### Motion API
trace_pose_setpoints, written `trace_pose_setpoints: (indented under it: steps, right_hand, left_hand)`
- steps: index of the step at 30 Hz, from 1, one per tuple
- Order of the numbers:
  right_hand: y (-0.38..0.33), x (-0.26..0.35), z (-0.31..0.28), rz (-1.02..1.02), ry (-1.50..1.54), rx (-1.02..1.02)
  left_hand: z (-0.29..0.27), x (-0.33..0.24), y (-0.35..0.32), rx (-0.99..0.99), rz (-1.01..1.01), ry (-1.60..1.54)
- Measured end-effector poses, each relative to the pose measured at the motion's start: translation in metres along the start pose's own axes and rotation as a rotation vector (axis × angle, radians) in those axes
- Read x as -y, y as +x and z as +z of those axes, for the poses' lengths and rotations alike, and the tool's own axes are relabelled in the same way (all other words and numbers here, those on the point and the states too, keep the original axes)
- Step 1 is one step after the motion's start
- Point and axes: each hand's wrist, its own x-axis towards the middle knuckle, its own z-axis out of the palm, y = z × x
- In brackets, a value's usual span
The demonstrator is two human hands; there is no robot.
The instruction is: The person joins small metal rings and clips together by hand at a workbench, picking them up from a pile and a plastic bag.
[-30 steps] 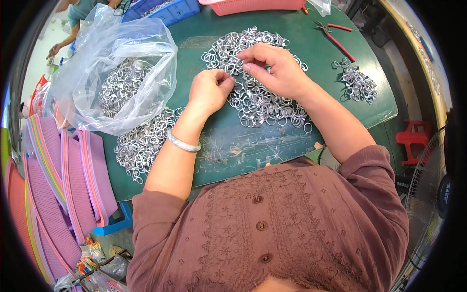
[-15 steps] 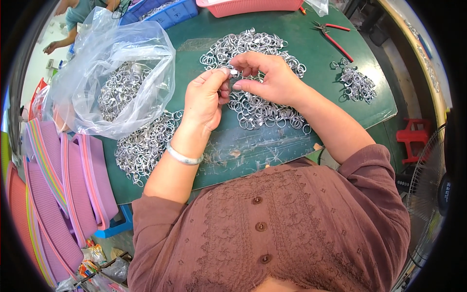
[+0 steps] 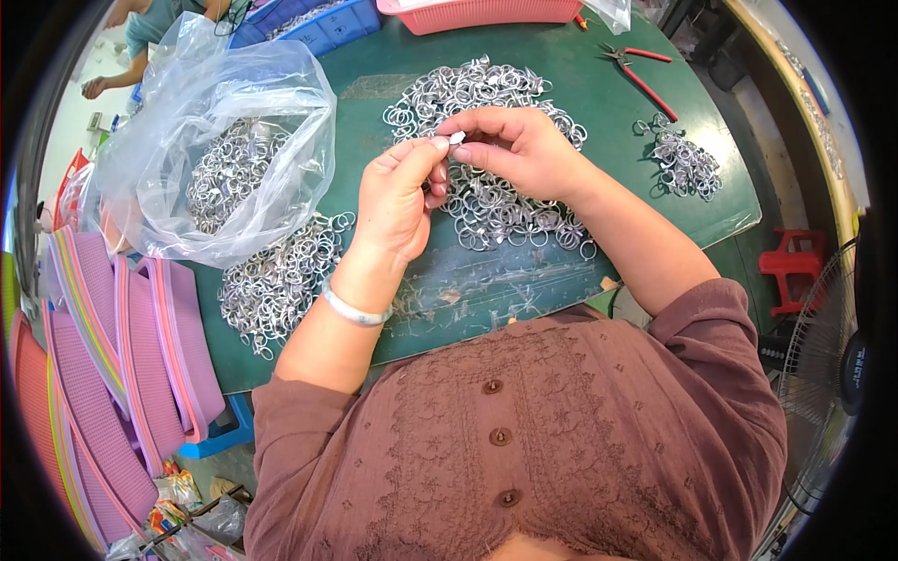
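Over the middle of the table my two hands meet at a small silvery metal ring [image 3: 456, 137] with a flat face. Its band is mostly hidden by my fingers. My left hand [image 3: 400, 192], with a pale bangle [image 3: 355, 307] on the wrist, pinches it between thumb and fingertips. From the other side my right hand [image 3: 531, 154] closes thumb and index finger on the same piece. Beneath and around the hands spreads a large pile of similar metal rings [image 3: 514, 220]. Another ring pile [image 3: 281, 280] lies beside my left forearm.
A clear plastic bag [image 3: 304, 89] holding rings lies left on the green table [image 3: 580, 61]. Red-handled pliers [image 3: 645, 89] and a smaller ring heap [image 3: 690, 164] lie right. A pink basket [image 3: 486, 17] and blue crate [image 3: 323, 35] stand behind. Purple baskets [image 3: 89, 374] are lower left; a person's arm [image 3: 122, 82] upper left.
My right thumb and index finger have drawn together around the ring. My left hand has shifted slightly right, and the ring's flat face shows more clearly.
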Motion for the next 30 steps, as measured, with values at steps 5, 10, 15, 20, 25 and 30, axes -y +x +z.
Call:
trace_pose_setpoints:
  steps: [5,10,15,20,25,30]
  right_hand:
    - [0.001,0.002,-0.002,-0.003,0.057,0.033]
    - [0.002,0.000,-0.004,0.005,0.081,0.040]
    - [0.002,0.002,-0.004,-0.030,0.160,0.081]
    - [0.001,0.002,-0.004,-0.053,0.116,0.073]
    - [0.000,0.005,-0.003,-0.092,0.046,0.037]
    - [-0.001,0.011,-0.003,-0.199,-0.289,-0.065]
  left_hand:
    - [0.000,0.000,-0.001,0.021,0.023,0.017]
    - [0.004,-0.001,-0.005,0.000,0.052,0.070]
    - [0.003,0.002,-0.009,0.016,0.208,0.207]
    - [0.006,0.005,-0.009,0.026,0.302,0.244]
    - [0.004,0.004,-0.010,0.020,0.313,0.275]
    - [-0.001,0.005,-0.005,0.020,0.270,0.214]
